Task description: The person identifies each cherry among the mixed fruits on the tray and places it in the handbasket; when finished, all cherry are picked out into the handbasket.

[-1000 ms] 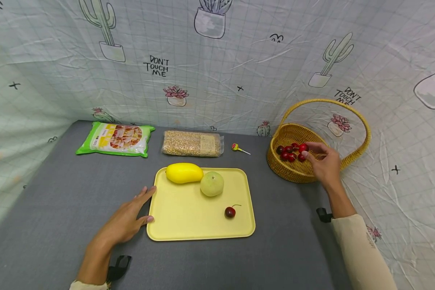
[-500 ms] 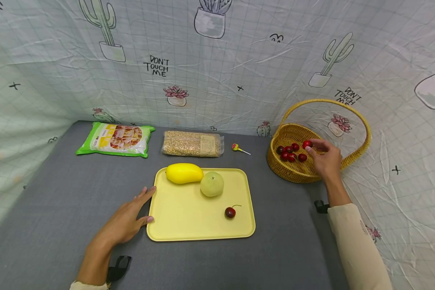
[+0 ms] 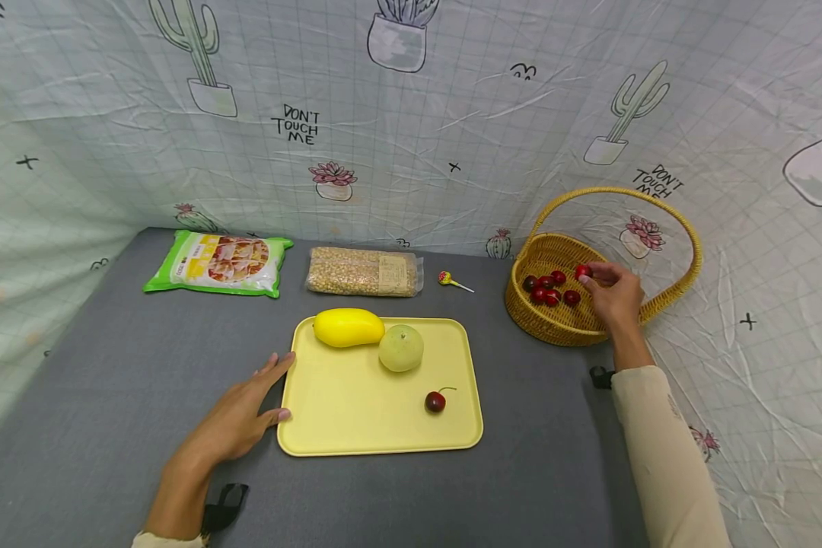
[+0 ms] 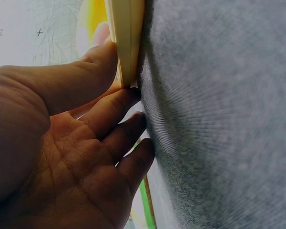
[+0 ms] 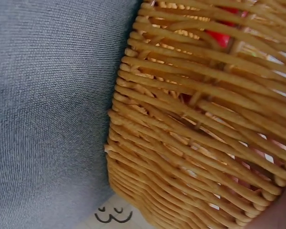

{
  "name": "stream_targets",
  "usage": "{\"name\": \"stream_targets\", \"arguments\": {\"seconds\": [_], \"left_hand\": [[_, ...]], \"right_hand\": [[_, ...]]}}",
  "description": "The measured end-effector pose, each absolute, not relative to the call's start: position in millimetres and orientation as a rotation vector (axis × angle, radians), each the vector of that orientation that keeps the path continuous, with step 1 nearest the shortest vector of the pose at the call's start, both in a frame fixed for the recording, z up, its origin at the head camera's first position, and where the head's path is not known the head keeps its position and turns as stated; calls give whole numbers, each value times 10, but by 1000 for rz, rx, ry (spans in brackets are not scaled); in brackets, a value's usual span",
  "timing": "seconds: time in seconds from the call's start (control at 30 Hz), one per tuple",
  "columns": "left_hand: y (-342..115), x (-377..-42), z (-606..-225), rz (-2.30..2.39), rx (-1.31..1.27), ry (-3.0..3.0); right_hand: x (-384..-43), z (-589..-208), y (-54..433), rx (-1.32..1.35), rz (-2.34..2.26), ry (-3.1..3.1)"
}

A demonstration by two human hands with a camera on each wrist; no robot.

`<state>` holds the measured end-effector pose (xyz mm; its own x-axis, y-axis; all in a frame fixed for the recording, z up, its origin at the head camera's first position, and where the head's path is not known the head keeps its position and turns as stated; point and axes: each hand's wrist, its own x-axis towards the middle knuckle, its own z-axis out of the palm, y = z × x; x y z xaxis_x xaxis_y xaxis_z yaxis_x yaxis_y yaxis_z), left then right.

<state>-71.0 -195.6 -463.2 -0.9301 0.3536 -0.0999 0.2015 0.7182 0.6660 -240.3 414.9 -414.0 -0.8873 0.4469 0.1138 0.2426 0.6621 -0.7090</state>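
At the yellow wicker basket [image 3: 544, 326], my right hand [image 3: 616, 295] reaches in over the rim and pinches a red cherry [image 3: 583, 271] between thumb and fingertips. Several more dark red cherries [image 3: 545, 291] lie in the basket to its left. In the right wrist view the woven basket wall [image 5: 195, 109] hides most of that hand. My left hand [image 3: 236, 415] rests with spread fingers against the left edge of the pale yellow tray [image 3: 356, 426]; its thumb [image 4: 86, 81] touches the rim. The tray bears a yellow mango [image 3: 348, 327], a green round fruit [image 3: 401, 348] and one stemmed cherry [image 3: 434, 401].
Behind the tray lie a green-and-white food bag [image 3: 221, 262], a clear pack of grains [image 3: 364, 271] and a lollipop [image 3: 454, 281]. The basket's tall handle [image 3: 606, 189] arches beside the right arm. A printed cloth [image 3: 411, 137] rises behind the grey table [image 3: 109, 365].
The pinched cherry has moved slightly right and back, apart from the others in the basket. The right forearm has swung a little left. My left hand and the tray have stayed put.
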Motion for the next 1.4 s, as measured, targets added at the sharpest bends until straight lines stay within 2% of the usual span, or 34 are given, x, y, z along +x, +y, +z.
{"name": "stream_targets", "arguments": {"seconds": [0.57,1.4], "left_hand": [[-1953,-710,-4634,987,452,2717],[-1945,-700,-4615,1017,426,2700]], "right_hand": [[-2618,-4236,4290,-570,967,-2781],[-2677,-4314,4328,-337,791,-2943]]}}
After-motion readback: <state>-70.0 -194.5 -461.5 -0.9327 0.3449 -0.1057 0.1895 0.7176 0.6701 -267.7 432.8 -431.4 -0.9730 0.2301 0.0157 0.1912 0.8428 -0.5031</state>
